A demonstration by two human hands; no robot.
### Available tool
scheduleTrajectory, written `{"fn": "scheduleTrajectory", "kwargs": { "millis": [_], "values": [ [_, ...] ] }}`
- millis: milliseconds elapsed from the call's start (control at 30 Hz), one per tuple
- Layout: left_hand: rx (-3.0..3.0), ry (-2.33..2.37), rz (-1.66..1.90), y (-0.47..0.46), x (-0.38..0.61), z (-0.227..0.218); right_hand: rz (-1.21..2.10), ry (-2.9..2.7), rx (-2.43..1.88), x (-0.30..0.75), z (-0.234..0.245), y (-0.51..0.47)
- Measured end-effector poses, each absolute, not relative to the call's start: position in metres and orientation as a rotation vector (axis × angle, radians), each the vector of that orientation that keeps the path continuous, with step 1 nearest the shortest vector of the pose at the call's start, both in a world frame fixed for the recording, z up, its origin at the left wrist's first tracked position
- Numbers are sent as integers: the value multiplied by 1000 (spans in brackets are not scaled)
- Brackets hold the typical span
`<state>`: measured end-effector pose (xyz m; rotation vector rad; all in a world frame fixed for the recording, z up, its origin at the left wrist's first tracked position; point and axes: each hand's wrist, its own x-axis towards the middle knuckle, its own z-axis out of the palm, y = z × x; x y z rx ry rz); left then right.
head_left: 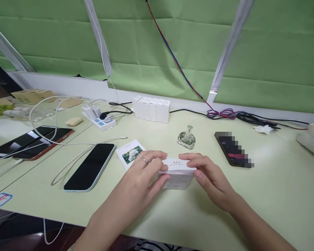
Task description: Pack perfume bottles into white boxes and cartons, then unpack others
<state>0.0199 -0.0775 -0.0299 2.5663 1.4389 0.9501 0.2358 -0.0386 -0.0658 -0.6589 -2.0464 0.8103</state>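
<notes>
Fingers (202, 162) hide box (178, 182) ends; right phone (225, 150) partly pixelated.

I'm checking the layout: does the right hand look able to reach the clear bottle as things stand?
Probably yes: the clear bottle sits just beyond the right hand with nothing between, though that hand touches the white box.

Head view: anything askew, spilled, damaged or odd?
Blocky pixelation covers part of the black rectangular phone at right, likely image masking rather than damage. A crumpled white scrap lies by the coiled black cable like stray litter. No spill visible; the held white rectangular box shows no obvious damage.
</notes>
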Motion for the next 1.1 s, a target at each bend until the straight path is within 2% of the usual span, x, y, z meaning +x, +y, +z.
{"fn": "scheduleTrajectory", "kwargs": {
  "millis": [300,533,700,933,1100],
  "values": [
    [2552,1255,879,-76,25,-33,922,-1972,-588,230,-64,-43],
    [2508,1326,1108,-77,25,-53,551,-2202,-592,232,-65,-37],
    [2370,1425,1255,-76,24,-63,561,-2188,-592,229,-64,-37],
    [2199,1453,894,-74,27,-47,490,-2168,-591,232,-71,-39],
    [2199,1506,982,-54,16,-29,399,-1772,-793,246,-85,-24]
  ]
}}
